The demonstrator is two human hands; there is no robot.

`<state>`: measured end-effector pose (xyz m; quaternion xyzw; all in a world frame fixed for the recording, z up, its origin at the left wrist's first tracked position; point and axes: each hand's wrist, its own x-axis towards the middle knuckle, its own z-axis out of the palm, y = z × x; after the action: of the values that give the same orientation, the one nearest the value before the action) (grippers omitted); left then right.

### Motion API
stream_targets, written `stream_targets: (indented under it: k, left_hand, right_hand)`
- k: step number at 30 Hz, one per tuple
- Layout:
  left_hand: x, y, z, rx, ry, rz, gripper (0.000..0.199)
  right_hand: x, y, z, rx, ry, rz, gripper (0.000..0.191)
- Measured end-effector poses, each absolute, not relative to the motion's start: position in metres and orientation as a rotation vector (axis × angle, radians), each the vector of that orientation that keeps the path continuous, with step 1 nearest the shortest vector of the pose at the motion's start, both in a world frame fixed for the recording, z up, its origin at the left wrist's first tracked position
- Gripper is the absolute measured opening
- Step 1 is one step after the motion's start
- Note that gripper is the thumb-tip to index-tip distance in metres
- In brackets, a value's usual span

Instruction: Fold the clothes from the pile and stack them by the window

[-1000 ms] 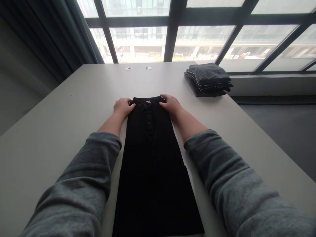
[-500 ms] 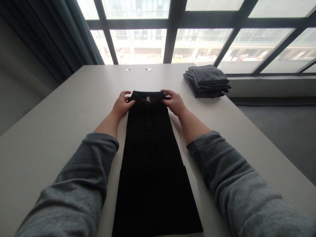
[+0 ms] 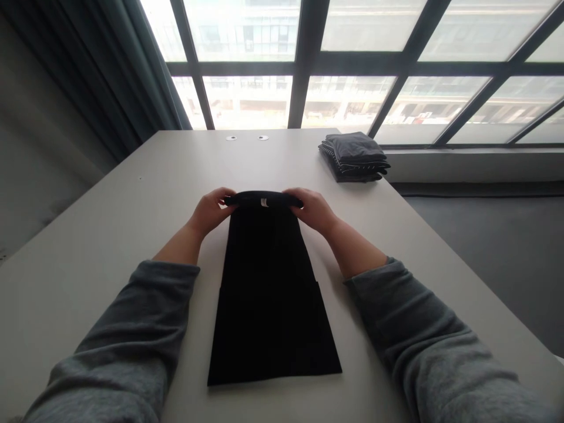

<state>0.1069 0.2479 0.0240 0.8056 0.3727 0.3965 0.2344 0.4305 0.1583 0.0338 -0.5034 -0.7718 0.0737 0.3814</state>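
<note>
A black shirt [image 3: 273,294] lies lengthwise on the white table, its sides folded in to a narrow strip. Its collar end, with a small pale label, is at the far side and lifted a little. My left hand [image 3: 212,210] pinches the left corner of that end between thumb and fingers. At the right corner, my right hand [image 3: 312,208] grips the cloth the same way. The shirt's button front, below the collar, is out of sight. Its hem lies flat toward me.
A stack of folded dark grey clothes [image 3: 355,155] stands at the table's far right edge. Two round white fittings [image 3: 263,138] are set in the white table [image 3: 176,170] near its back. Beyond are a window and, at left, a dark curtain [image 3: 145,82].
Both hands have brought the collar end up and toward me, so the buttons no longer show. The view has tilted up slightly, and the whole hem is now visible.
</note>
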Motion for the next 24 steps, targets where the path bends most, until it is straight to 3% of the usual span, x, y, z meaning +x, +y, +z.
stream_targets:
  k: [4,10,19,24]
  left_hand:
    - [0.095,0.223,0.023,2.462,0.909,0.883,0.016]
    - [0.083,0.209,0.018,2.637,0.926,0.531,0.040]
    - [0.148,0.189,0.022,2.729,1.203,0.614,0.047]
    - [0.163,0.191,0.000,2.790,1.175,0.168,0.062]
  right_hand:
    - [0.431,0.139,0.025,-1.265,-2.218,0.189,0.050]
    - [0.438,0.127,0.013,-1.204,-2.387,0.257,0.060]
    - [0.414,0.142,0.013,-1.421,-2.099,0.075,0.048]
    - [0.395,0.151,-0.002,-1.732,-2.291,0.239,0.071]
